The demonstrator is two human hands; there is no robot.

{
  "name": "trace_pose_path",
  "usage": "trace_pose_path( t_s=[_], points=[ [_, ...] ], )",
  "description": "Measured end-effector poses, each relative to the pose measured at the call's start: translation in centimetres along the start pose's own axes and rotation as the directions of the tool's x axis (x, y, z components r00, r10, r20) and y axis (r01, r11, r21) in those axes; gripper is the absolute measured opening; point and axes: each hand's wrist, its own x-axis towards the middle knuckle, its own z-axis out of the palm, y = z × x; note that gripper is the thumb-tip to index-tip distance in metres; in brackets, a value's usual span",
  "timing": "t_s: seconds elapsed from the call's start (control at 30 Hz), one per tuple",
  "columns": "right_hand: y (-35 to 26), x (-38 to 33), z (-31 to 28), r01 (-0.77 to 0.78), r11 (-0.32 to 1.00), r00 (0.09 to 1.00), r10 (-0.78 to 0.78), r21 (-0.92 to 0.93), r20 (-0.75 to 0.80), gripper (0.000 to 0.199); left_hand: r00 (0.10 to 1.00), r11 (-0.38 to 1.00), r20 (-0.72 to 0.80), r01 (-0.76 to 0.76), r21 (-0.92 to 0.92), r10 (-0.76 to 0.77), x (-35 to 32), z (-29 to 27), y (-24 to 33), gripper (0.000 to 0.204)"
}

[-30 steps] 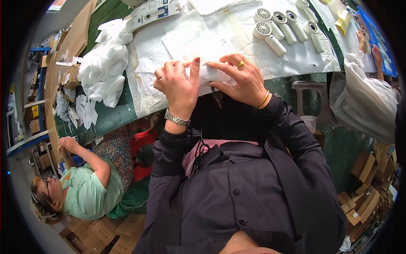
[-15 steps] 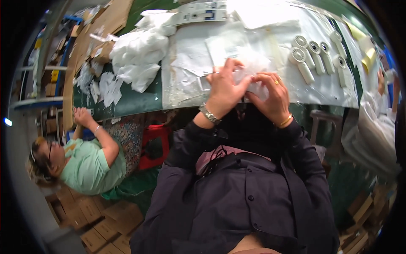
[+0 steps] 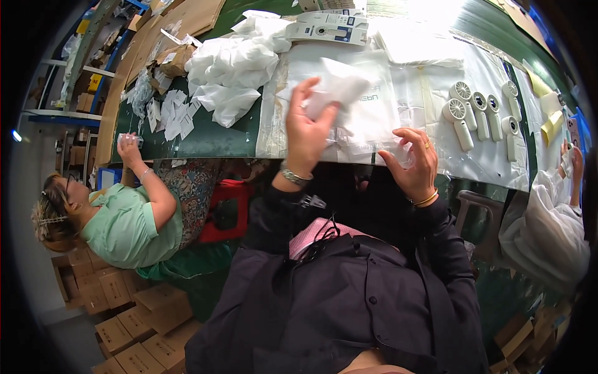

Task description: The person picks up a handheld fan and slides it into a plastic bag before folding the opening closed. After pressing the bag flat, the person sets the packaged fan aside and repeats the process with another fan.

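My left hand (image 3: 305, 134) is raised over the table's near edge, its fingers closed round a white plastic bag (image 3: 339, 81) that is slightly blurred; whether something is inside cannot be made out. Under and beside it lies a flat translucent printed bag (image 3: 377, 106) on the white-covered tabletop. My right hand (image 3: 416, 163) hovers at the table edge, thumb and fingers apart, with nothing in it. Farther right, several white handheld fans (image 3: 459, 115) lie with their round heads away from me.
To the left are a heap of white bags (image 3: 230, 68) and scattered paper slips (image 3: 177, 115). Flat printed boxes (image 3: 327, 28) lie at the back. A person in a green shirt (image 3: 134, 224) sits left; another person's grey sleeve (image 3: 545, 218) shows right. Cartons (image 3: 143, 318) stand below left.
My hands, earlier together at the white plastic bag, have come apart. The left has lifted the bag up and leftward; the right has let go and opened. The view has shifted a little.
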Motion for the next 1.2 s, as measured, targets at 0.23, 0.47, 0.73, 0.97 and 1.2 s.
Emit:
trace_pose_path(
  t_s=[0.23, 0.47, 0.73, 0.97, 1.2],
  points=[
    [0.1, 0.3, 0.1, 0.068, 0.998, 0.998, -0.068, -0.010, -0.001, 0.040, 0.975, 0.969, -0.204, -0.038, 0.243, 0.089, 3.9, -13.7, -5.8, 0.042],
    [0.1, 0.0, -0.2, 0.053, 0.998, 0.998, -0.053, -0.041, 0.023, 0.033, 0.943, 0.142, -0.009, -0.041, 0.989, 0.333, 2.6, -14.1, -4.0, 0.059],
    [-0.6, 0.4, -0.2, 0.103, 0.992, 0.994, -0.101, -0.070, 0.034, 0.024, 0.926, 0.124, 0.301, -0.334, 0.935, 0.228, 7.4, -19.4, -7.6, 0.073],
    [-0.3, 0.5, 0.0, 0.092, 0.993, 0.995, -0.090, -0.068, 0.032, 0.022, 0.938, 0.116, 0.319, -0.335, 0.935, 0.136, 13.5, -21.2, -9.0, 0.069],
    [-0.5, 0.4, -0.4, 0.104, 0.992, 0.994, -0.102, -0.066, 0.036, 0.022, 0.930, 0.073, 0.319, -0.336, 0.939, 0.181, 17.1, -21.8, -10.1, 0.070]
  ],
)
